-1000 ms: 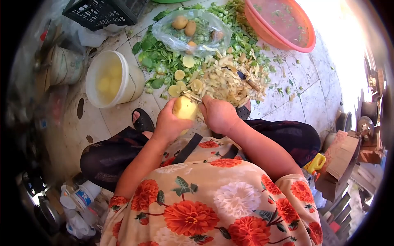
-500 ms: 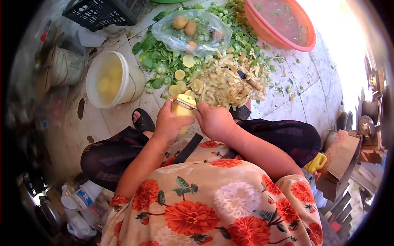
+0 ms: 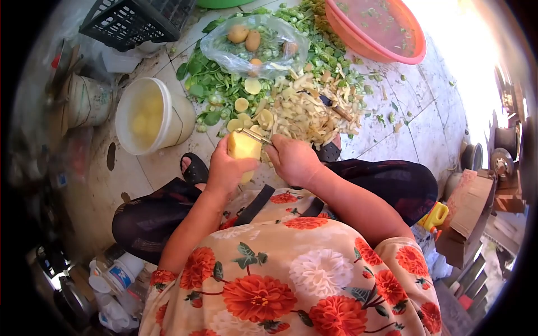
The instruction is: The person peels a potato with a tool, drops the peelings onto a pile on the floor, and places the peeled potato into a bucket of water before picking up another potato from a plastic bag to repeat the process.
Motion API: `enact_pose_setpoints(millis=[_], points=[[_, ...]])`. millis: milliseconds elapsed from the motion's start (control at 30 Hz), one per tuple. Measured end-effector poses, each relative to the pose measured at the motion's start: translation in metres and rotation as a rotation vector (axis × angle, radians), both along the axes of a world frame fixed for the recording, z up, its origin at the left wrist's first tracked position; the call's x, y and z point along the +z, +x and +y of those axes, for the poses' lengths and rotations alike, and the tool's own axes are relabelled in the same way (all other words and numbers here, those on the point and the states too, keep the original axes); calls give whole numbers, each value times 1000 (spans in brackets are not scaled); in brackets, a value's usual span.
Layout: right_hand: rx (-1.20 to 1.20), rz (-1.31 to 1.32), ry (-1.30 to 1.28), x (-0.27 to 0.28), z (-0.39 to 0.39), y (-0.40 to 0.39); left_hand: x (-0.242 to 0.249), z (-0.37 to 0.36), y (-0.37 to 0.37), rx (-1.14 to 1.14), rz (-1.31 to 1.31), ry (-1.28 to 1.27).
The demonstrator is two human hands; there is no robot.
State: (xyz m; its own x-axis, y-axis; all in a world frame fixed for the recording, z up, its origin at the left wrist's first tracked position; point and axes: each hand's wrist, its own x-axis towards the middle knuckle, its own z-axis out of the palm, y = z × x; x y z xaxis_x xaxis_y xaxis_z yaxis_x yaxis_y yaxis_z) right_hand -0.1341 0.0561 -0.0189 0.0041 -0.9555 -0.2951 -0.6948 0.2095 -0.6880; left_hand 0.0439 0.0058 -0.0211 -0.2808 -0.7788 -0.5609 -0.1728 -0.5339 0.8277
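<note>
Two hands [image 3: 224, 171] work here, with one potato [image 3: 244, 148] and one peeler [image 3: 255, 136]. Around them are one white bucket [image 3: 174, 120], one pink basin [image 3: 392, 47], one plastic bag [image 3: 224, 50], one black crate [image 3: 134, 19].

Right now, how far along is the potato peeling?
Done: peeled potatoes sit in the water-filled bucket, and a heap of peels covers the floor. In hand: the left hand holds a mostly peeled potato while the right hand works a peeler across its top. Left: a few unpeeled potatoes in the bag.
</note>
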Motion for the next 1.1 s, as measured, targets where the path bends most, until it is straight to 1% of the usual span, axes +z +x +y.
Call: enact_pose_setpoints(millis=[67,100,133,200,267,300,367,400,467,533,600,667,700,733,767,800,867,900,933,967,1033,1100], points=[[4,-36,88,7,2,6,1,1,2,14,24,7],[22,-6,124,7,1,5,2,2,2,18,49,13],[21,-6,127,0,-1,2,5,4,2,17,49,16],[23,112,207,-33,-1,-9,14,8,-2,-73,83,-123],[-15,163,197,-55,0,-14,21,4,-4,-58,114,-82],[-57,148,153,-46,-6,-16,22,4,-5,-13,145,-37],[-100,105,97,-22,-13,-20,15,4,-1,20,130,-36],[-100,102,93,-9,-14,-18,13,2,0,32,107,-34],[-22,15,-29,8,-8,-8,10,0,2,10,53,-63],[-16,-19,16,11,1,6,9,0,0,-3,6,-84],[-12,-54,65,10,3,11,12,3,0,18,67,-24],[-32,21,111,7,-2,5,14,6,0,-11,59,-52],[-38,23,108,-10,-2,-2,16,7,-1,-42,52,-83],[-40,67,134,-42,-1,-11,20,6,-3,-50,53,-89],[-45,110,163,-58,0,-15,25,5,-4,-32,104,-64],[-44,113,160,-50,-5,-16,28,4,-5,-1,158,-40],[-149,59,62,-26,-12,-19,21,4,0,39,165,-18],[-180,70,1,-24,-11,-19,21,4,0,53,174,-13],[-183,67,-1,-20,-10,-17,21,2,0,64,180,-10],[-159,49,-14,-13,-8,-13,21,1,1,60,177,-11],[-126,35,-27,4,-5,-8,20,-2,-1,119,265,60],[-2,-32,59,19,-3,-2,18,-3,0,111,229,22]])
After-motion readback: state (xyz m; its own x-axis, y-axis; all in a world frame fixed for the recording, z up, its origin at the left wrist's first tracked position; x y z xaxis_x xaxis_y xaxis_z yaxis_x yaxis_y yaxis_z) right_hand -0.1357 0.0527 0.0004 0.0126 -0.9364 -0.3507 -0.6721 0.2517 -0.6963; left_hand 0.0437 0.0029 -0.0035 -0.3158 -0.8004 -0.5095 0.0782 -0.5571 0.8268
